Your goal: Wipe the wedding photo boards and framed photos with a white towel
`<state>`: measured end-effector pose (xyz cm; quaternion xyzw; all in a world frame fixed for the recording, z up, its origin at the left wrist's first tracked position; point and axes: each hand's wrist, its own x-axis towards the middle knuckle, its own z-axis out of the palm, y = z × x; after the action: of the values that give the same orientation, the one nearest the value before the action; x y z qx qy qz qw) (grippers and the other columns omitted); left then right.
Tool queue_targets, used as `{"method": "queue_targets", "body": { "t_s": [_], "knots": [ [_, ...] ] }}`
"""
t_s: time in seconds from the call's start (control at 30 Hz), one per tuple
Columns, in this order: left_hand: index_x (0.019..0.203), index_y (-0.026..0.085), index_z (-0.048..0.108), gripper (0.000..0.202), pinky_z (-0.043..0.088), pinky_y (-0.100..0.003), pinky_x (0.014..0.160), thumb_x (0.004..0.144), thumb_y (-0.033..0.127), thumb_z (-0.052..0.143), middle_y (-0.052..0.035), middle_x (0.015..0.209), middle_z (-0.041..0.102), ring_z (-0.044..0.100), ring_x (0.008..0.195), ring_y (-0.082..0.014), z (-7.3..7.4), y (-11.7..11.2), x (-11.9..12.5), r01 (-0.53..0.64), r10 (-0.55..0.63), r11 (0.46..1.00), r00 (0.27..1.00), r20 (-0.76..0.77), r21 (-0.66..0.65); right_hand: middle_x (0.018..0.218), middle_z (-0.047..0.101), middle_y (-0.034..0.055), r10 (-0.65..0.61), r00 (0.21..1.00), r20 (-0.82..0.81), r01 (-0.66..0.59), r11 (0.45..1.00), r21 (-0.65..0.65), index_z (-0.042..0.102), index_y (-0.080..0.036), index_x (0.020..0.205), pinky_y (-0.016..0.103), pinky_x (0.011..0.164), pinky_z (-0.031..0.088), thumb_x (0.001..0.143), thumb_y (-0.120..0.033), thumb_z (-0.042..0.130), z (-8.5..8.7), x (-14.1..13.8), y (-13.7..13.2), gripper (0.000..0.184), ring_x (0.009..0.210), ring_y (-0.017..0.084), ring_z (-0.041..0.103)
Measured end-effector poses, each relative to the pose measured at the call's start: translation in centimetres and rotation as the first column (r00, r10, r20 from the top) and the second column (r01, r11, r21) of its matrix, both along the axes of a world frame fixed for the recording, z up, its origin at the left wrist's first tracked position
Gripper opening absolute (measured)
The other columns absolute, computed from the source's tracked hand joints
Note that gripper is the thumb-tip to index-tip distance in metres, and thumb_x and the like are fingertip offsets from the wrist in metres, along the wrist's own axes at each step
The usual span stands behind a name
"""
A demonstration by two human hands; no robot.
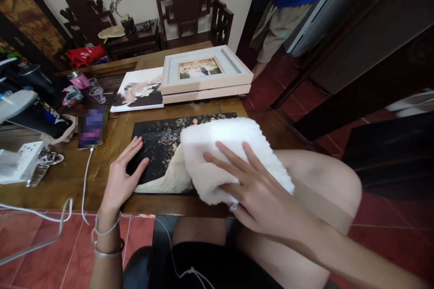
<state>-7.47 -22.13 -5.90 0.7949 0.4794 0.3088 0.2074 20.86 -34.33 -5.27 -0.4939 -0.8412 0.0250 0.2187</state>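
Brown wood tbl (118,133) bears a dark photo panel (152,149), long axis L–R, w/ L hand (120,174) open, thumb apart, gripping nothing on panel's L end, & R hand (259,189), fingers spread, grip unclear, directly on white towel (230,135) over panel's R end.

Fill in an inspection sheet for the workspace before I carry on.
Surface: wooden table, crowded on the left.
Job's things: dark photo panel, its right part hidden by a white cloth.
Clutter: stacked frames, photo print, clear cups, power strip.
Hands: left hand touches the panel's left side; right hand spreads over the cloth.
Cables: white charging cable plugged into a blurred device; another white cable hangs near the left front edge.
Surroundings: carved chairs, red tiled floor, another person standing beyond.
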Motion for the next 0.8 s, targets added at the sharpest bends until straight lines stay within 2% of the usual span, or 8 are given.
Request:
{"method": "queue_targets", "body": {
  "t_s": [0.1, 0.23, 0.33, 0.4, 0.5, 0.67, 0.73, 0.8],
  "knots": [
    [0.131, 0.019, 0.063, 0.045, 0.033, -0.05, 0.121, 0.091, 0.041, 0.063, -0.0085, 0.145, 0.057, 0.047, 0.14, -0.0257, 0.0, 0.0, 0.0, 0.002, -0.002, 1.0, 1.0, 0.003, 0.0, 0.149, 0.051, 0.0122, -0.025, 1.0, 0.019, 0.025, 1.0, 0.007, 0.074, -0.019, 0.096, 0.074, 0.113, 0.023, 0.07, -0.005, 0.049, -0.1, 1.1, 1.5, 0.038, 0.146, 0.039, 0.031],
    [0.131, 0.019, 0.063, 0.045, 0.033, -0.049, 0.12, 0.091, 0.041, 0.063, -0.0084, 0.145, 0.057, 0.048, 0.139, -0.0251, -0.1, 0.0, -0.1, 0.002, -0.002, 1.0, 1.0, 0.002, 0.005, 0.145, 0.055, 0.015, -0.154, 0.988, 0.032, 0.153, 0.988, 0.024, 0.071, -0.016, 0.101, 0.075, 0.109, 0.028, 0.077, -0.004, 0.048, -0.5, 3.6, 5.1, 0.035, 0.144, 0.041, 0.034],
    [0.131, 0.019, 0.063, 0.045, 0.033, -0.049, 0.12, 0.092, 0.041, 0.063, -0.0082, 0.145, 0.057, 0.048, 0.139, -0.0252, -0.1, 0.0, -0.2, 0.003, -0.003, 1.0, 1.0, 0.003, 0.007, 0.144, 0.055, 0.0172, -0.23, 0.973, 0.028, 0.229, 0.973, 0.018, 0.07, -0.014, 0.103, 0.076, 0.106, 0.032, 0.082, -0.007, 0.048, -0.7, 4.4, 6.4, 0.031, 0.143, 0.043, 0.035],
    [0.131, 0.02, 0.063, 0.045, 0.033, -0.051, 0.12, 0.092, 0.042, 0.062, -0.0081, 0.145, 0.057, 0.047, 0.14, -0.0258, -0.1, 0.0, -0.2, 0.004, -0.004, 1.0, 1.0, 0.003, 0.005, 0.145, 0.054, 0.0183, -0.24, 0.97, 0.047, 0.239, 0.971, 0.008, 0.07, -0.014, 0.104, 0.078, 0.105, 0.032, 0.082, -0.008, 0.047, -0.7, 3.9, 5.9, 0.032, 0.143, 0.045, 0.033],
    [0.131, 0.021, 0.063, 0.045, 0.033, -0.051, 0.12, 0.092, 0.042, 0.062, -0.0083, 0.145, 0.056, 0.047, 0.14, -0.0263, -0.1, 0.1, -0.2, 0.003, -0.003, 1.0, 1.0, -0.003, 0.003, 0.147, 0.052, 0.017, -0.2, 0.978, 0.053, 0.199, 0.98, 0.015, 0.072, -0.016, 0.102, 0.079, 0.107, 0.026, 0.077, -0.007, 0.049, -0.6, 2.1, 3.5, 0.035, 0.145, 0.044, 0.03],
    [0.132, 0.021, 0.063, 0.045, 0.032, -0.051, 0.121, 0.091, 0.042, 0.063, -0.0076, 0.146, 0.056, 0.047, 0.14, -0.0261, -0.2, 0.1, -0.2, 0.003, -0.003, 1.0, 1.0, -0.002, 0.005, 0.152, 0.048, 0.0104, 0.009, 0.999, -0.045, -0.009, 1.0, -0.014, 0.074, -0.022, 0.086, 0.073, 0.115, 0.014, 0.068, -0.008, 0.055, -0.3, -0.4, -0.5, 0.03, 0.148, 0.04, 0.025],
    [0.131, 0.022, 0.063, 0.045, 0.032, -0.051, 0.12, 0.091, 0.042, 0.063, -0.0074, 0.145, 0.056, 0.046, 0.14, -0.0264, -0.2, 0.1, -0.2, 0.003, -0.003, 1.0, 1.0, 0.004, 0.003, 0.152, 0.049, 0.0095, 0.058, 0.997, -0.05, -0.059, 0.998, -0.03, 0.075, -0.022, 0.087, 0.072, 0.116, 0.014, 0.067, -0.007, 0.054, -0.1, -0.2, -0.4, 0.032, 0.148, 0.038, 0.027],
    [0.131, 0.022, 0.063, 0.045, 0.033, -0.05, 0.12, 0.091, 0.042, 0.063, -0.0074, 0.145, 0.057, 0.047, 0.14, -0.0261, -0.2, 0.1, -0.2, 0.006, -0.006, 1.0, 1.0, 0.008, 0.004, 0.149, 0.052, 0.0089, 0.046, 0.998, -0.029, -0.047, 0.998, -0.035, 0.075, -0.022, 0.094, 0.071, 0.116, 0.018, 0.069, -0.005, 0.052, 0.1, 0.7, 1.0, 0.038, 0.146, 0.036, 0.031]
  ]
}}
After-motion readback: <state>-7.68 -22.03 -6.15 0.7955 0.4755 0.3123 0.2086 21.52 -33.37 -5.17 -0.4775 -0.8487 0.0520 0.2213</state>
